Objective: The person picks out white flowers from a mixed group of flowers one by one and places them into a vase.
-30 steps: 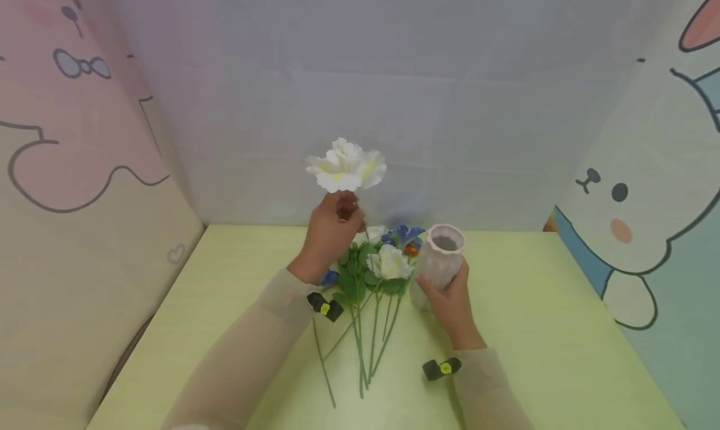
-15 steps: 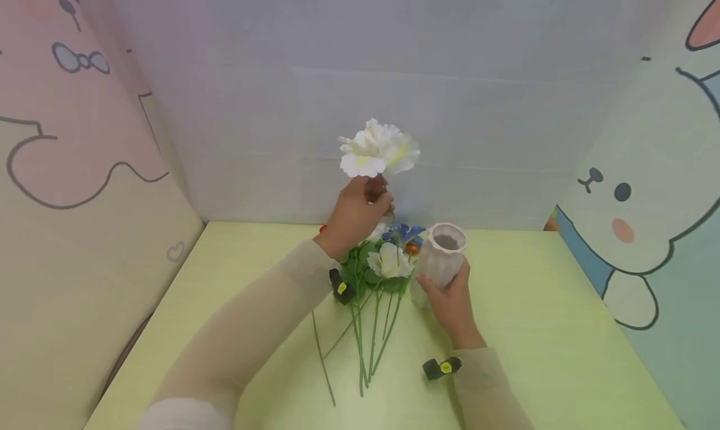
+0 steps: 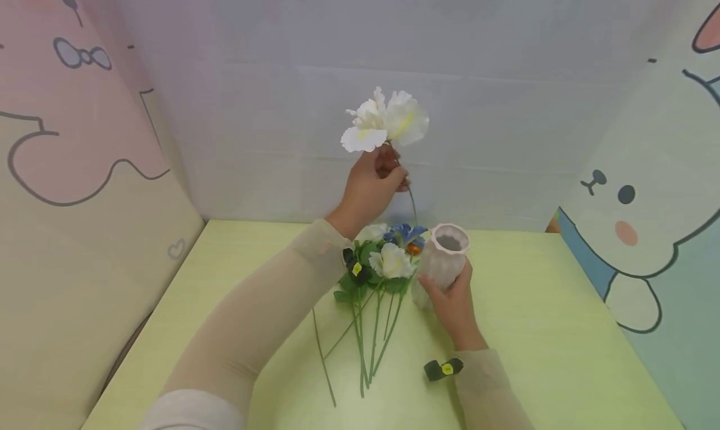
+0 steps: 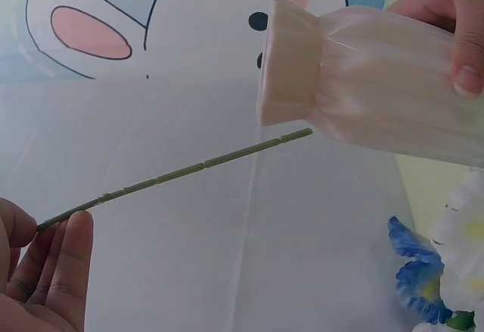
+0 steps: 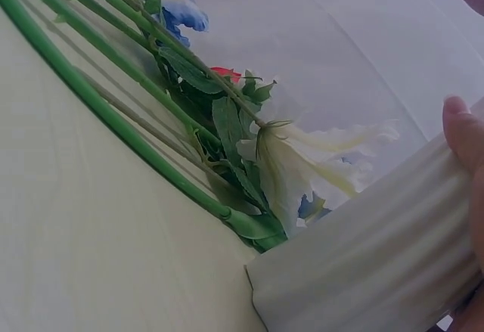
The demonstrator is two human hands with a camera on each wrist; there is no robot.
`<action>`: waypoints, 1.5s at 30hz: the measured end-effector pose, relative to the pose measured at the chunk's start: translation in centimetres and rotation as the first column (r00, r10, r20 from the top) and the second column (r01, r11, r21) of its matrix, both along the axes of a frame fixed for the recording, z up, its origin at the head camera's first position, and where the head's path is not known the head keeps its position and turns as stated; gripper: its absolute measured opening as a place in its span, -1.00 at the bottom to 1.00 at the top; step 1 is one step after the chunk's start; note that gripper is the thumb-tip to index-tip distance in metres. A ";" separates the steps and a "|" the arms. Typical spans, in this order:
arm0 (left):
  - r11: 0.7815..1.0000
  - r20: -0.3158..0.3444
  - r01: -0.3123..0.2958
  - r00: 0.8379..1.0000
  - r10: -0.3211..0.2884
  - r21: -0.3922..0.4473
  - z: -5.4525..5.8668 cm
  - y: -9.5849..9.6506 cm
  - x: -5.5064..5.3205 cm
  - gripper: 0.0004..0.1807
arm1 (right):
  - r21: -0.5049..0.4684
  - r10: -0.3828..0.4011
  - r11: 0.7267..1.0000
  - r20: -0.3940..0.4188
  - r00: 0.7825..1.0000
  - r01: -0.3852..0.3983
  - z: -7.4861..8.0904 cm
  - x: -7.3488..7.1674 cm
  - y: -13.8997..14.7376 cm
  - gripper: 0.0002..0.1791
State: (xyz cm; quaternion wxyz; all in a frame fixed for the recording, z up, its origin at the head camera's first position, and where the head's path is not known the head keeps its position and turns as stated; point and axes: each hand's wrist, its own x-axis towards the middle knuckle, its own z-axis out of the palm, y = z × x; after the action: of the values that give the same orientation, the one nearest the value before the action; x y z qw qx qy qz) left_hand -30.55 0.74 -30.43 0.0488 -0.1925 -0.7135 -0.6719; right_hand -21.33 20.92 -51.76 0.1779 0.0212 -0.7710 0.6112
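My left hand (image 3: 372, 183) pinches the stem of a white artificial flower (image 3: 385, 121) just beneath its bloom, high against the back wall. The green stem (image 4: 204, 166) slants down from the fingers, and its free end appears beside the vase's neck in the left wrist view, outside the mouth. My right hand (image 3: 453, 305) grips a pale pink ribbed vase (image 3: 441, 264) round its body. The vase stands slightly tilted, mouth upward. Left of it lies a bunch of artificial flowers, among them a white bloom (image 3: 392, 260) and a blue bloom (image 3: 405, 235).
Long green stems (image 3: 374, 342) spread toward me over the pale yellow table (image 3: 562, 330). A separate thin stem (image 3: 323, 361) lies to their left. A grey-white sheet (image 3: 253, 117) closes off the back, and cartoon-printed sheets (image 3: 647, 230) stand at both sides.
My left hand has moved right and up with the white flower, bringing its stem end near the vase. The right hand and the vase have stayed nearly still.
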 end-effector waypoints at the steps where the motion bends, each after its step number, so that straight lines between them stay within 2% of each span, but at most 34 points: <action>1: 1.000 -0.010 0.001 1.000 -0.001 0.010 0.2 0.2 0.0 -0.88 | -0.001 0.000 1.000 -0.001 1.000 0.000 0.0 0.0 0.0 0.03; 6: 0.999 -0.070 0.004 0.998 -0.001 0.048 1.2 1.3 0.3 -0.87 | -0.006 0.008 1.000 -0.006 1.000 -0.008 0.1 0.1 0.0 0.01; 11: 1.000 -0.069 0.001 0.998 0.000 0.004 1.4 1.9 0.9 -0.84 | -0.003 0.019 1.000 -0.011 1.000 -0.019 0.1 0.0 0.1 -0.01; 17: 0.999 -0.053 -0.001 0.999 -0.002 -0.051 0.5 2.0 1.2 -0.85 | -0.013 0.022 1.000 -0.001 1.000 -0.022 0.1 0.0 -0.1 -0.03; 25: 0.994 -0.047 0.029 0.998 -0.034 -0.108 -0.7 2.4 1.6 -0.89 | -0.018 0.017 1.000 0.009 1.000 -0.017 0.5 0.2 -0.3 0.00; 32: 0.985 -0.068 0.026 0.997 -0.038 -0.169 -2.0 3.0 2.0 -0.87 | -0.012 0.031 0.999 0.022 0.999 -0.031 3.3 1.7 -1.1 -0.01; 34: 0.984 -0.074 0.032 0.996 -0.045 -0.177 -2.4 3.1 2.1 -0.88 | -0.006 0.034 0.999 0.016 0.999 -0.034 3.7 2.0 -1.3 -0.01; 37: 0.983 -0.077 0.042 0.995 -0.057 -0.181 -2.8 3.4 2.2 -0.87 | -0.007 0.033 0.999 0.003 0.999 -0.033 3.0 1.7 -1.1 0.00; 42: 0.982 -0.071 0.061 0.995 -0.074 -0.178 -3.5 3.6 2.3 -0.83 | 0.008 0.027 1.000 -0.013 1.000 -0.026 0.3 0.2 -0.2 0.02; 45: 0.982 -0.079 0.062 0.994 -0.077 -0.179 -3.9 3.6 2.4 -0.80 | 0.024 0.031 0.999 -0.037 0.999 -0.030 -0.2 0.0 0.1 0.02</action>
State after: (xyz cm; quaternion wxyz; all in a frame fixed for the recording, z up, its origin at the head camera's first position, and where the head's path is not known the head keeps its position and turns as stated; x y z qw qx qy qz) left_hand -28.14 4.29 -34.38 0.0385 -0.2496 -0.7603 -0.5985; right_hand -21.36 21.04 -51.97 0.1829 0.0464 -0.7740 0.6044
